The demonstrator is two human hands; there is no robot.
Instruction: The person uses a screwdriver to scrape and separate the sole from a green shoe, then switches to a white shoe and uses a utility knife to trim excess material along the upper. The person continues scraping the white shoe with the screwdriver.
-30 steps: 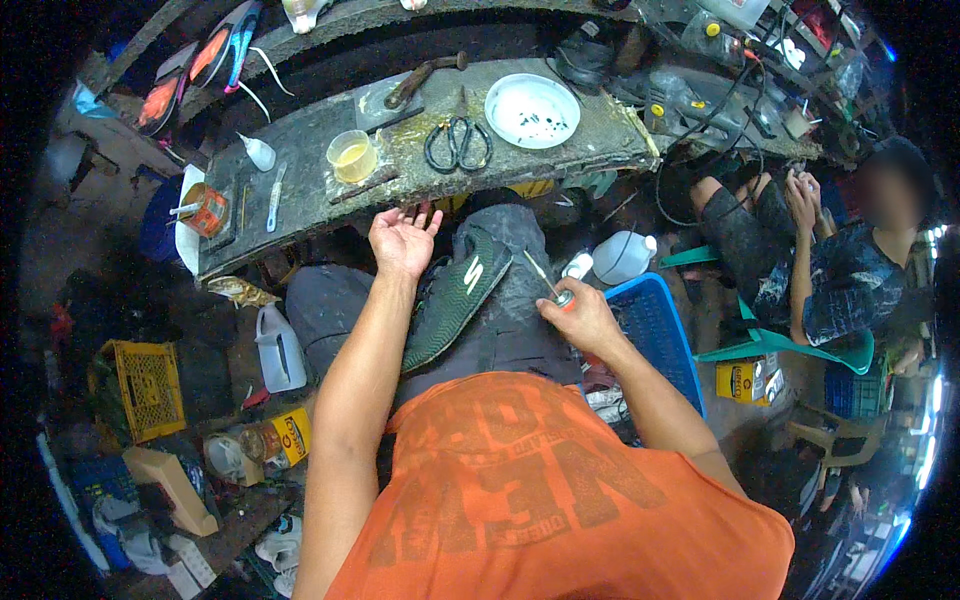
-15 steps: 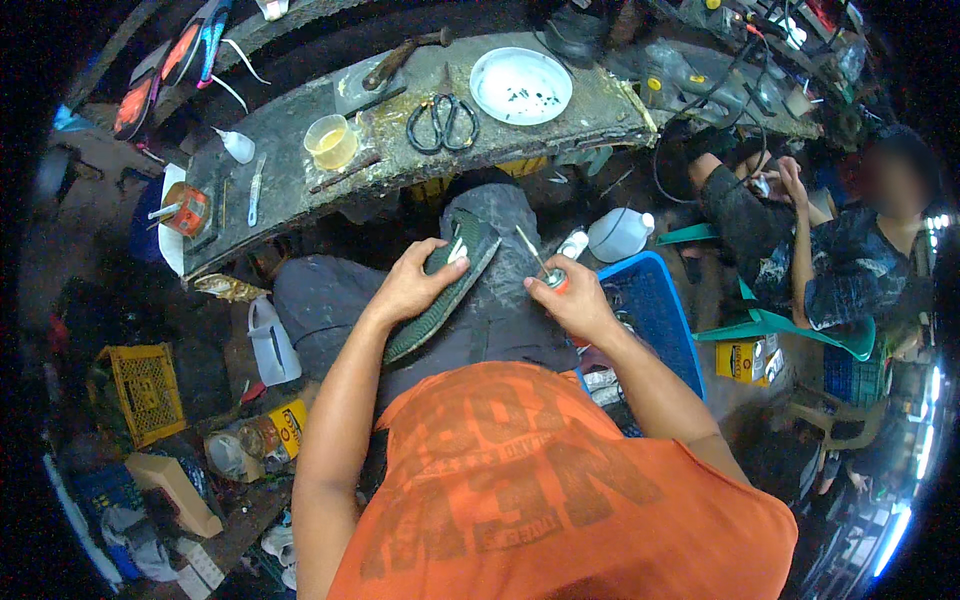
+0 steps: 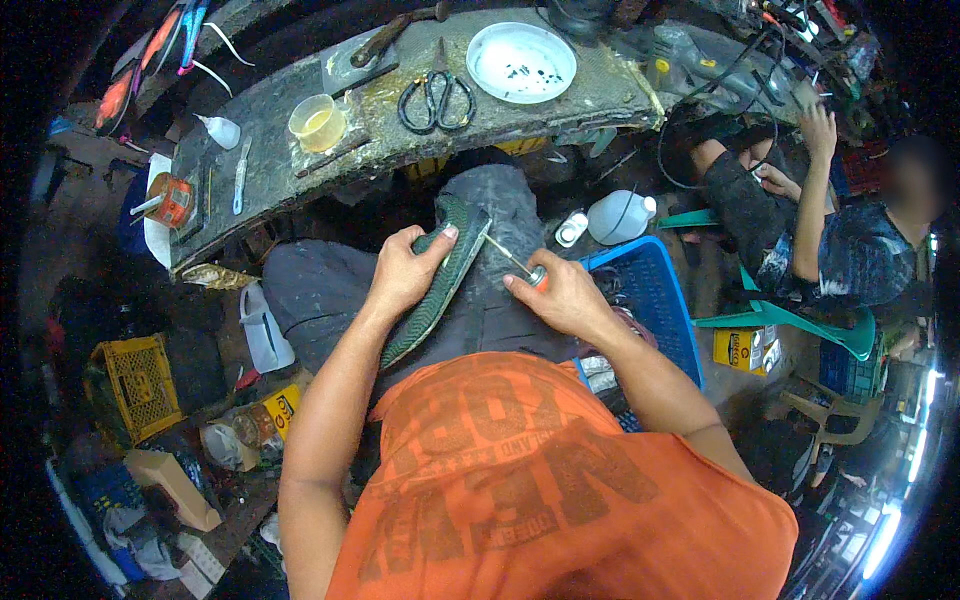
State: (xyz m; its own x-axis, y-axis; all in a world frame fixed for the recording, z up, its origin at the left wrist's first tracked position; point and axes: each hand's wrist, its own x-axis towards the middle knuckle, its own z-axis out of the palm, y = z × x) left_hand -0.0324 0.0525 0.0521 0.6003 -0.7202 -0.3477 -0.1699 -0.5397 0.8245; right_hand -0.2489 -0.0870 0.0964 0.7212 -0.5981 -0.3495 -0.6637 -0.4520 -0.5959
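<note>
A dark green textured shoe (image 3: 446, 282) lies tilted across my lap. My left hand (image 3: 405, 272) grips it near the upper end, the thumb pressed on the upper and the other fingers hidden behind. My right hand (image 3: 565, 298) is wrapped round the short handle of an awl-like tool (image 3: 512, 259), its handle end silver and orange. The tool's thin shaft points up and left. Its tip meets the pale sole edge of the shoe, though whether it has pierced it I cannot tell.
Ahead, a worn bench (image 3: 265, 190) holds scissors (image 3: 436, 104), a plastic cup (image 3: 318, 124), a white plate (image 3: 520, 62) and a knife (image 3: 242, 176). To my right stand a blue crate (image 3: 683, 330) and a white jug (image 3: 620, 217). Another person (image 3: 850, 250) sits at the far right.
The shoe has turned in my left hand, which now holds it a little higher. My right hand has brought the tool's tip left to the sole edge. The other person has raised an arm.
</note>
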